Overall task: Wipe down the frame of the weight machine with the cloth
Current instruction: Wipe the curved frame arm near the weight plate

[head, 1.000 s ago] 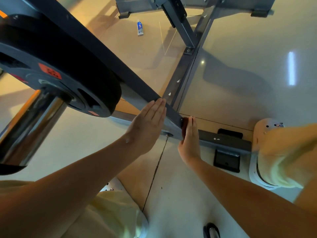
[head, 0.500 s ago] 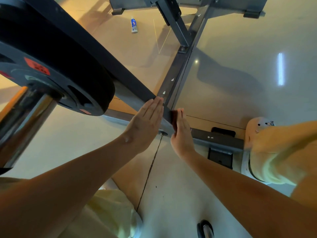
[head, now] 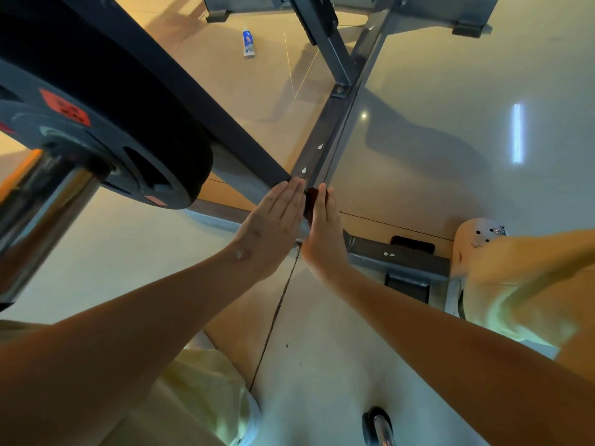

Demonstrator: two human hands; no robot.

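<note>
I see both hands flat against the slanted frame bar (head: 254, 162), fingers straight. The left hand (head: 273, 226) presses on it bare. The right hand (head: 323, 230) seems to press a dark cloth (head: 309, 201), mostly hidden, against the bar's other side.

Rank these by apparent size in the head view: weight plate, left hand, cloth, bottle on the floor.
1. weight plate, nearest the camera, so inflated.
2. left hand.
3. cloth and bottle: alike; the cloth is mostly hidden behind the right hand, the bottle far off.
</note>
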